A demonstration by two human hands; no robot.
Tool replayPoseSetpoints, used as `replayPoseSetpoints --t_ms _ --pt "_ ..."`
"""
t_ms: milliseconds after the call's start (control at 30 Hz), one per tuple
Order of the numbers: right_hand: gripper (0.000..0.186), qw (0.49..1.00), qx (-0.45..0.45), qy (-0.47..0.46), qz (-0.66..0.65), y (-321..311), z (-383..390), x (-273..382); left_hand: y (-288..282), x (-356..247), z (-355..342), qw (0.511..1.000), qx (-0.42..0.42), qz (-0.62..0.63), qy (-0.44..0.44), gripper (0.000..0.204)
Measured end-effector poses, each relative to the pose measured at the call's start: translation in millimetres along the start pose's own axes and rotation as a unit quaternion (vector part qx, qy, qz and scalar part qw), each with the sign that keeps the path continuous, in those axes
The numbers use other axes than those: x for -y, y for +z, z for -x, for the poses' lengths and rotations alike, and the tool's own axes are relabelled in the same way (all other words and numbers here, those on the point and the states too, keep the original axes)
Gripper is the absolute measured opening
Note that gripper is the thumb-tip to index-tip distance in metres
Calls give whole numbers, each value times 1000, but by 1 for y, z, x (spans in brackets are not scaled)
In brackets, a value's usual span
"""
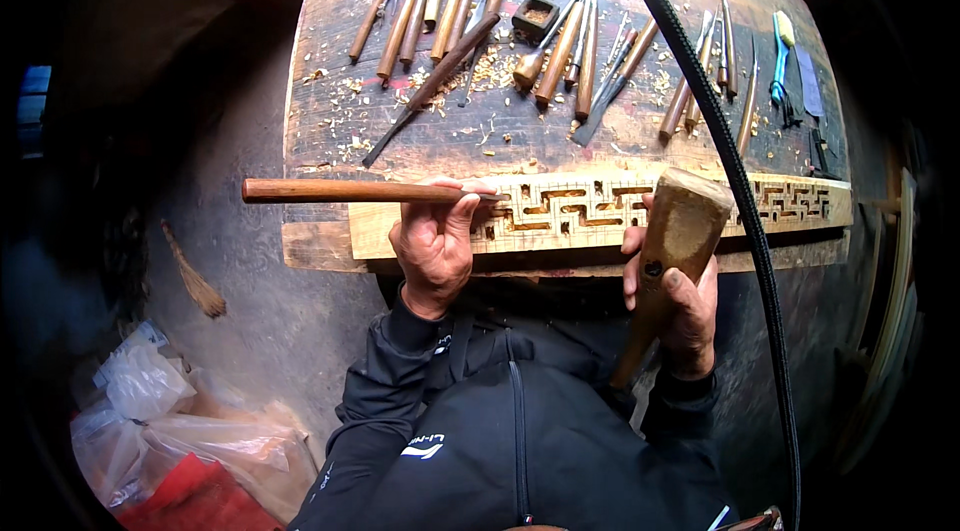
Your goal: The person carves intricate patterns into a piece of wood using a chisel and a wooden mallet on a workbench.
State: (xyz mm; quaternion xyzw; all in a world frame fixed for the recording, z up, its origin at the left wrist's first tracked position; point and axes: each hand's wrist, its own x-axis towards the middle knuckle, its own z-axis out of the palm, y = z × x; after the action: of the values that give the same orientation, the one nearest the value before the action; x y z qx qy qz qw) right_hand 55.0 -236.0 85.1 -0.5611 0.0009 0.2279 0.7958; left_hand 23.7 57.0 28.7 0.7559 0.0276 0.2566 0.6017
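My left hand [436,249] is closed round the lower end of a wood-handled chisel [340,191]. The chisel lies almost level, its handle out to the left and its short metal tip over the carved board [590,241]. That pale board carries a pencilled grid and a cut-through lattice of angular slots along the near edge of the workbench [330,116]. In my right hand [690,306] is a worn wooden mallet [685,221], its thick head up over the board and its handle slanting down toward my body. The mallet hides part of the lattice.
Several carving chisels [450,11] lie across the bench among wood shavings [490,71]. A small dark square box [535,16] and a blue brush [778,61] are there too. A black braided cable [725,141] crosses the view. Plastic bags [150,391] and a small broom [195,276] lie on the floor.
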Motion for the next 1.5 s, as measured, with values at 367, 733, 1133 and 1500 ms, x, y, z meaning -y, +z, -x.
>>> replayPoseSetpoints --t_ms 367,733,1133,1500 --pt "91 998 -2 15 56 2 -6 4 4 6 2 999 -16 1 32 24" --pt "68 997 -15 15 74 0 -8 -2 5 10 7 999 -21 -20 25 25" --pt "71 893 15 -253 372 43 -29 61 13 -8 -6 976 4 -174 133 22" --pt "77 693 -30 -537 481 96 -57 134 10 -18 -18 947 78 -266 164 23"
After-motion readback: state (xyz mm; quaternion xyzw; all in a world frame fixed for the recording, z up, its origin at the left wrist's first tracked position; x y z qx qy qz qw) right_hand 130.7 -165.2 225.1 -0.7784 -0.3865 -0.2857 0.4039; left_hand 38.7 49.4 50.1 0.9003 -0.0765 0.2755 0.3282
